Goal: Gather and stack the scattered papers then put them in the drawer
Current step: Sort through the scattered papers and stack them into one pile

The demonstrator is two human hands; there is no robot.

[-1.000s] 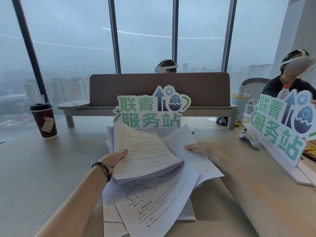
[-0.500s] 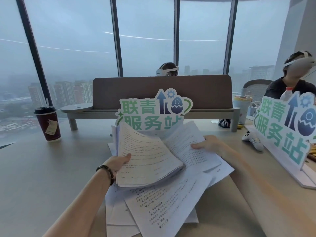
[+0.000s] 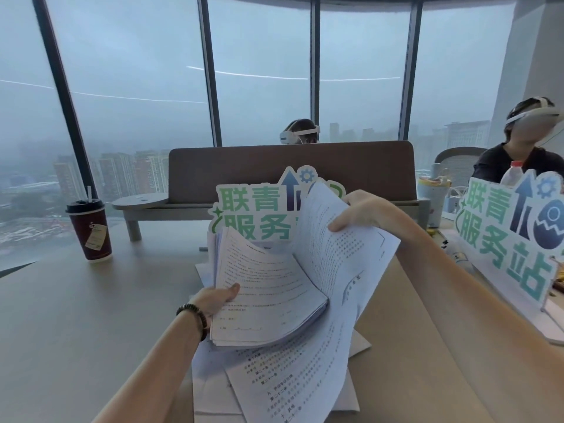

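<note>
- The right hand (image 3: 363, 212) now grips a few sheets (image 3: 341, 251) and lifts them off the desk, up before the sign (image 3: 253, 209).
- The left hand (image 3: 213, 300) holds its stack (image 3: 268, 294) higher.

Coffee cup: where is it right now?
The coffee cup stands on the table's far left, by the window, well left of the left hand and its stack.

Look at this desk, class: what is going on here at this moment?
A person is gathering printed papers. The left hand grips a thick stack, while the right hand lifts a loose sheet up off the desk. More sheets lie scattered beneath. No drawer is in view.
</note>
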